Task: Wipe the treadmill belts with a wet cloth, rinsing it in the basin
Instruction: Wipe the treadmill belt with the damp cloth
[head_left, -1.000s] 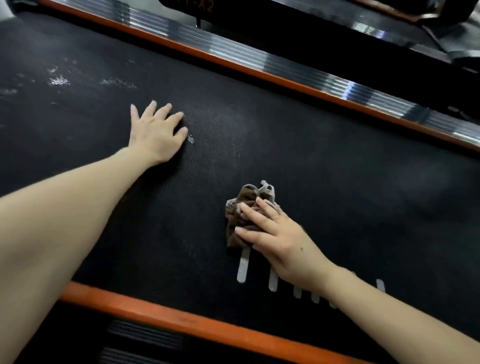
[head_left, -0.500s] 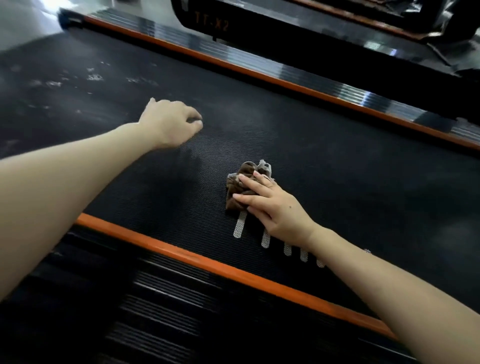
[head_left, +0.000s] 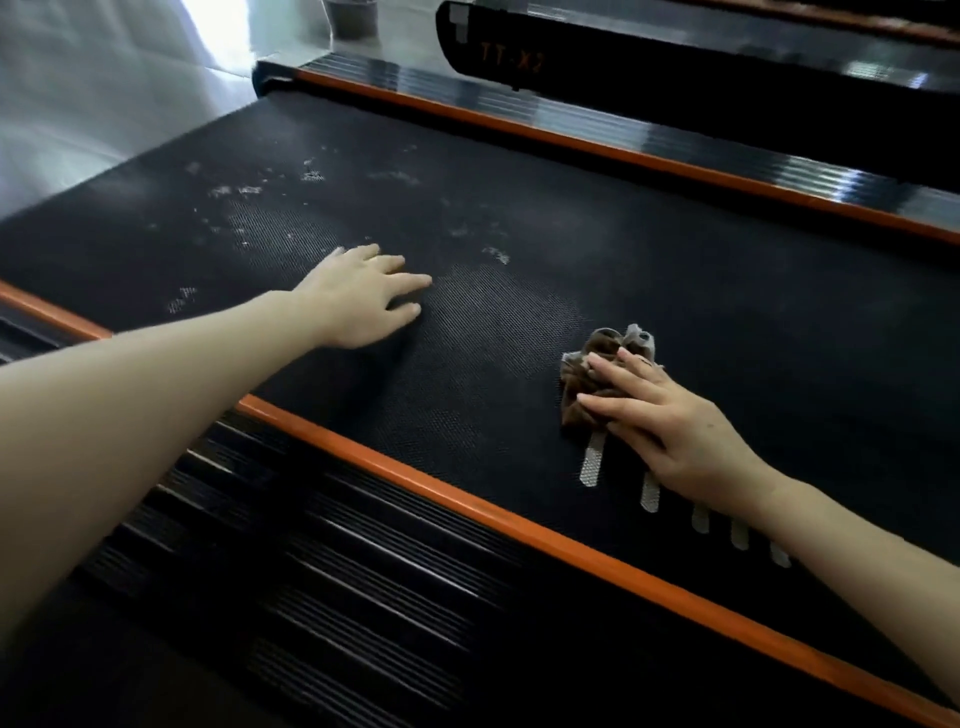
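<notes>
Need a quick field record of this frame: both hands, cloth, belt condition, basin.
left hand: flat on the belt, fingers spread, holds nothing
right hand: straight fingers press down on the cloth
cloth: brown, bunched, on the belt next to the white dash marks
belt: black, textured
pale smudges: scattered on the belt beyond the left hand
orange trim: runs along the belt's near edge
basin: not clearly in view

Left hand (head_left: 363, 299) flat and spread, right hand (head_left: 675, 431) flat
</notes>
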